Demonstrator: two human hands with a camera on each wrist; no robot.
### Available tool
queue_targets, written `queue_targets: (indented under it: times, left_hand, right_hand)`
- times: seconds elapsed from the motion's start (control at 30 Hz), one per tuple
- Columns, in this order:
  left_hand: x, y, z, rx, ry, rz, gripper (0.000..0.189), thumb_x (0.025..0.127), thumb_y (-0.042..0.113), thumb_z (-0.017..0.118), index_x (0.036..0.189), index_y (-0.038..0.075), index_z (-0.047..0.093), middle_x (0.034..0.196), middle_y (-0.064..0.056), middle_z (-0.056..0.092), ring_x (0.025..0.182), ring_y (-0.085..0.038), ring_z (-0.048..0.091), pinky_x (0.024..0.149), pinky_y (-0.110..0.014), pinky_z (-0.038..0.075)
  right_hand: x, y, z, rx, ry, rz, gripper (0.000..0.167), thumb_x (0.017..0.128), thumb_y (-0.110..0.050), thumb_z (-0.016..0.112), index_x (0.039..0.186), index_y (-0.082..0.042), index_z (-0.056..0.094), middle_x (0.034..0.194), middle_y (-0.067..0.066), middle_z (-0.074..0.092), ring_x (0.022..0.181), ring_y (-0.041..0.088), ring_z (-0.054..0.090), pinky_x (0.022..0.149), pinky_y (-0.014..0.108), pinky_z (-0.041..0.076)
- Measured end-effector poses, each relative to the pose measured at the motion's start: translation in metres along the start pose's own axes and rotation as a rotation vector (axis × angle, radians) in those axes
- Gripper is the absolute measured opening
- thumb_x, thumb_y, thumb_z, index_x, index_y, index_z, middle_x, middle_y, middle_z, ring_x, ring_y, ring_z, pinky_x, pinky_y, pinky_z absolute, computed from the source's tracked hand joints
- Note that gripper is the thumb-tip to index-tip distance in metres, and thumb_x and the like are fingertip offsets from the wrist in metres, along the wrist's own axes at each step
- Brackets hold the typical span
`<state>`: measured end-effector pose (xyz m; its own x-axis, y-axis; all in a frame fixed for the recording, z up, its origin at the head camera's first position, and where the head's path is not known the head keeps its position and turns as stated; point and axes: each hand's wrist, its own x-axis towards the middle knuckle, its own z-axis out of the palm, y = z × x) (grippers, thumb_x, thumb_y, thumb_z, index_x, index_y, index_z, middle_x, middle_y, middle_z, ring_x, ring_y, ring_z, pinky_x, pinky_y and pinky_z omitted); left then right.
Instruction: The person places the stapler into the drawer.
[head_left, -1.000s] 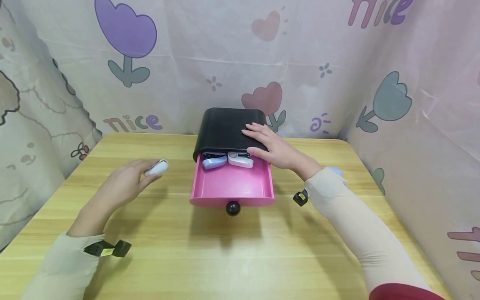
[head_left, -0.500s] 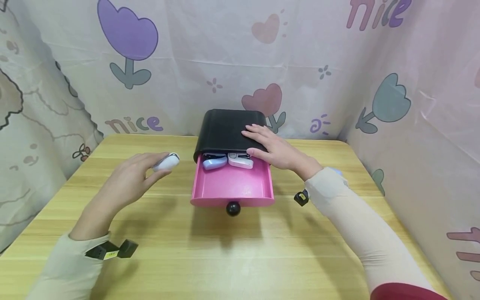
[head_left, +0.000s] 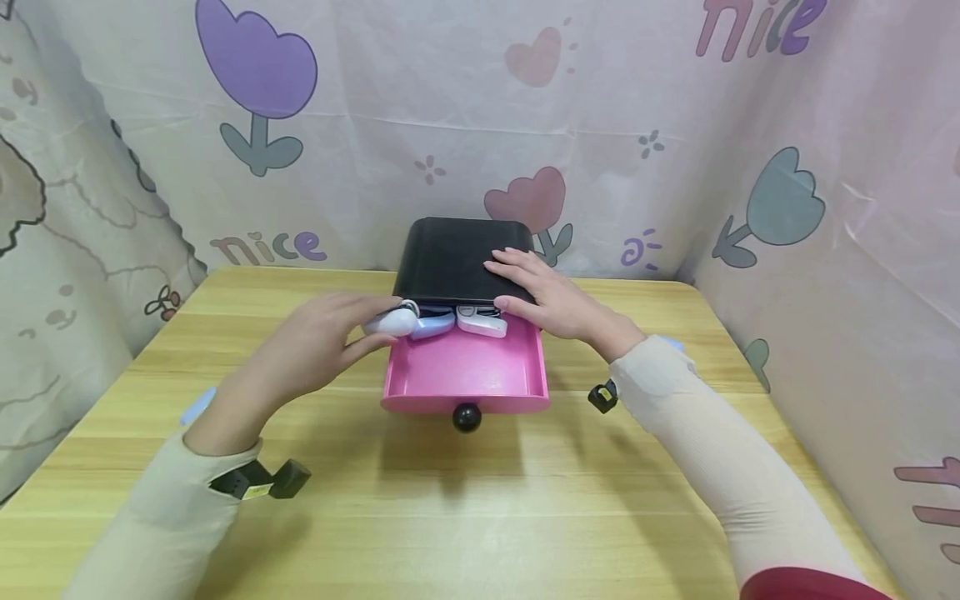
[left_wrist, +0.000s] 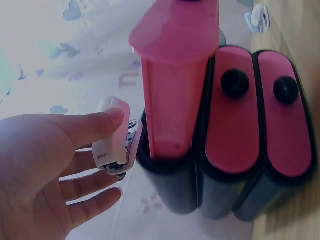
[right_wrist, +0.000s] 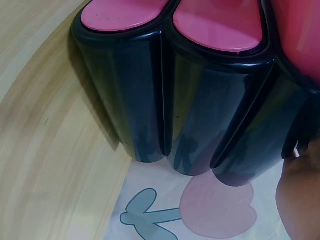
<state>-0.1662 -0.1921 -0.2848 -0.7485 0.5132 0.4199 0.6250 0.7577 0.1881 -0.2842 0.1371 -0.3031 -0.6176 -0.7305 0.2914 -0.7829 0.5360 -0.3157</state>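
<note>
My left hand [head_left: 303, 350] pinches a small white stapler [left_wrist: 112, 137] between thumb and fingers. It holds the stapler at the left rim of the pulled-out pink drawer [head_left: 468, 367], near the cabinet's front opening. Inside the drawer, at its back, lie a blue stapler [head_left: 435, 325] and a pinkish-white stapler [head_left: 482, 323], side by side. My right hand [head_left: 551, 296] rests on the right part of the black cabinet [head_left: 457, 258], fingers spread over its top and thumb by the front edge. The right wrist view shows only part of that hand at its edge.
Below the pulled-out drawer, two further pink drawers [left_wrist: 235, 115] stand closed, each with a round black knob. A light-blue object [head_left: 197, 406] lies on the table beside my left wrist; another blue one [head_left: 672, 342] is mostly covered by my right sleeve. Patterned cloth hangs behind the table.
My left hand has moved right with the white stapler, from over the table to the drawer's left rim. My right hand stays on the cabinet top.
</note>
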Motion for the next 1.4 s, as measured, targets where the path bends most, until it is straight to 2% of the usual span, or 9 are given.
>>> queue_targets:
  times: [0.2,0.4,0.53,0.73,1.0,1.2,1.4]
  left_hand:
    - [0.015,0.013,0.007,0.008,-0.025,0.125,0.047,0.085,0.019,0.078,0.129,0.009,0.064,0.119,-0.013,0.067,0.108,-0.034,0.062,0.093,-0.052,0.050]
    - [0.027,0.024,0.018,0.020,-0.060,0.209,0.046,0.084,0.020,0.080,0.125,0.007,0.066,0.117,-0.009,0.068,0.108,-0.029,0.062,0.092,-0.045,0.051]
    - [0.035,0.030,0.026,0.024,-0.088,0.244,0.043,0.083,0.022,0.081,0.122,0.009,0.069,0.118,-0.008,0.068,0.109,-0.027,0.061,0.092,-0.042,0.052]
    - [0.048,0.040,0.033,0.029,-0.153,0.253,0.041,0.084,0.025,0.079,0.122,0.015,0.069,0.120,-0.006,0.067,0.113,-0.025,0.058,0.096,-0.041,0.050]
    - [0.067,0.053,0.042,0.076,-0.204,0.353,0.043,0.087,0.025,0.076,0.127,0.015,0.066,0.125,-0.004,0.065,0.118,-0.023,0.056,0.100,-0.039,0.047]
    - [0.078,0.057,0.051,0.127,-0.198,0.405,0.038,0.091,0.027,0.072,0.125,0.014,0.067,0.123,-0.002,0.066,0.121,-0.020,0.056,0.103,-0.038,0.045]
    - [0.085,0.059,0.057,0.184,-0.129,0.467,0.037,0.090,0.027,0.073,0.124,0.013,0.068,0.118,0.000,0.068,0.112,-0.019,0.059,0.095,-0.034,0.051]
  right_hand:
    - [0.000,0.000,0.000,0.006,-0.004,0.011,0.059,0.099,-0.046,0.052,0.152,-0.023,0.038,0.160,-0.001,0.024,0.148,0.014,0.011,0.120,0.040,0.005]
    - [0.000,-0.001,0.000,0.005,-0.002,0.013,0.060,0.099,-0.047,0.051,0.152,-0.023,0.038,0.160,-0.002,0.024,0.148,0.014,0.010,0.120,0.039,0.006]
    - [0.000,-0.001,0.000,0.010,-0.004,0.007,0.060,0.099,-0.046,0.052,0.152,-0.023,0.038,0.160,-0.002,0.024,0.148,0.014,0.011,0.120,0.038,0.005]
    - [-0.001,0.000,-0.001,0.019,-0.003,0.007,0.059,0.099,-0.045,0.052,0.152,-0.022,0.038,0.160,-0.002,0.025,0.148,0.014,0.011,0.120,0.038,0.005]
    - [-0.001,0.001,0.000,0.011,0.012,-0.010,0.058,0.099,-0.044,0.052,0.151,-0.022,0.039,0.160,-0.001,0.025,0.148,0.015,0.012,0.119,0.042,0.006]
    - [-0.001,0.001,0.001,0.011,0.016,-0.023,0.058,0.100,-0.042,0.053,0.151,-0.020,0.039,0.160,0.000,0.026,0.148,0.016,0.012,0.120,0.037,0.004]
    - [0.000,0.002,0.002,0.009,0.035,-0.053,0.056,0.100,-0.038,0.054,0.150,-0.018,0.041,0.159,0.002,0.027,0.148,0.019,0.014,0.120,0.036,0.004]
